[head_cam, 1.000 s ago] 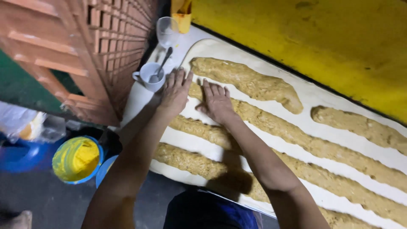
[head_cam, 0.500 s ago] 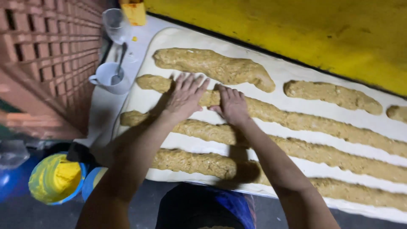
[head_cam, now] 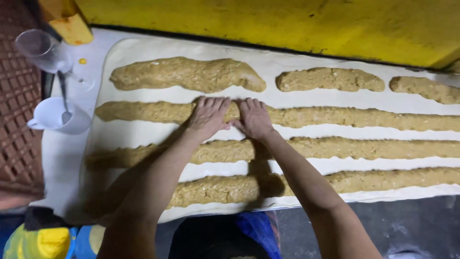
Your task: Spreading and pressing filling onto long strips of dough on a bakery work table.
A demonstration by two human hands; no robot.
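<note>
A white cup [head_cam: 57, 115] is standing near the desk's left edge. The left hand [head_cam: 208, 116] and right hand [head_cam: 255, 117] are lying side by side, grips wide and flat, pressing the second filling strip [head_cam: 335, 116] on the dough sheet [head_cam: 143, 139]

Tan filling strips [head_cam: 335, 116], white dough sheet [head_cam: 143, 136]

Both hands [head_cam: 232, 117] on filling strip [head_cam: 335, 116]
</note>
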